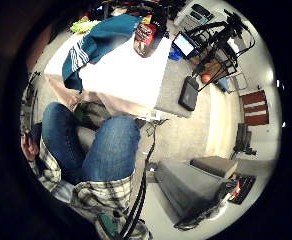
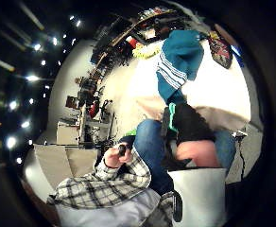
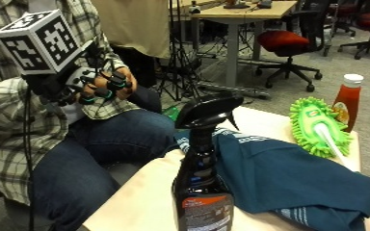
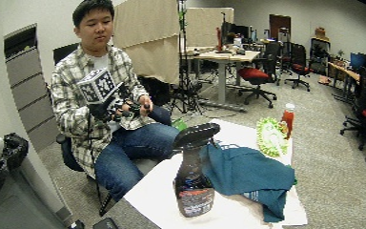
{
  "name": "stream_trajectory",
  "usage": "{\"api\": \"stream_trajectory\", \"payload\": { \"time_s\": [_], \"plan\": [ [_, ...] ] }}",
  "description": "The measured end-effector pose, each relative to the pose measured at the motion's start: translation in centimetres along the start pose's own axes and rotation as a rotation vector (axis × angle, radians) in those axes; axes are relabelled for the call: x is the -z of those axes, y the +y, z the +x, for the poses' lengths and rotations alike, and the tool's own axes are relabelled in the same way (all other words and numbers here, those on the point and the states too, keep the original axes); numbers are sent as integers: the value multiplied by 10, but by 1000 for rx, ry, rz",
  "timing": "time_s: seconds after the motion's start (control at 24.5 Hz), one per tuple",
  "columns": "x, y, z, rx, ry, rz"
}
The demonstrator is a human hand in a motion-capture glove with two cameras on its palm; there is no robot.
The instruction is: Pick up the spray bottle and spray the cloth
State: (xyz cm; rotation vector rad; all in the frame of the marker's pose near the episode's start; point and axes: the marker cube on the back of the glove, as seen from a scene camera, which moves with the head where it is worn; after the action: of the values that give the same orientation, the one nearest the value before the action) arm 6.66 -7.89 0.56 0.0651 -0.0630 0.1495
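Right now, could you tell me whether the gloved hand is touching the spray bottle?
Apart. The outside view shows the hand raised at the person's lap, with open space between it and the spray bottle standing on the table.

Gloved right hand (image 3: 85, 84) raised at chest, fingers (image 3: 111, 84) loosely curled.

In the outside view the spray bottle (image 3: 201, 183) is cut off at the picture's lower edge, so its base and where it meets the worktop (image 3: 143, 192) cannot be seen there. The print on its label is too small to read in any view. The bottle's body hides part of the teal cloth (image 3: 287, 178) behind it, and the cloth's far corner runs out of that picture. The gloved right hand (image 3: 98, 84) sits partly behind the marker cube; its palm does not show. The ketchup bottle (image 3: 348, 98) is partly screened by the green duster (image 3: 316, 127). In the thumb side palm view the spray bottle (image 2: 220, 49) is dim at the rim.
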Motion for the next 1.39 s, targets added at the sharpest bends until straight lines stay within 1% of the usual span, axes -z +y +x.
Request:
{"api": "stream_trajectory", "payload": {
  "time_s": [0.33, 0.49, 0.81, 1.06, 1.39],
  "plan": [
    [3, -66, 41, -97, -166, 108],
    [-1, -98, 61, -154, -213, 145],
    [-9, -150, 100, -278, -330, 226],
    [-28, -187, 127, -333, -504, 271],
    [-37, -216, 134, -343, -583, 318]
  ]
}}
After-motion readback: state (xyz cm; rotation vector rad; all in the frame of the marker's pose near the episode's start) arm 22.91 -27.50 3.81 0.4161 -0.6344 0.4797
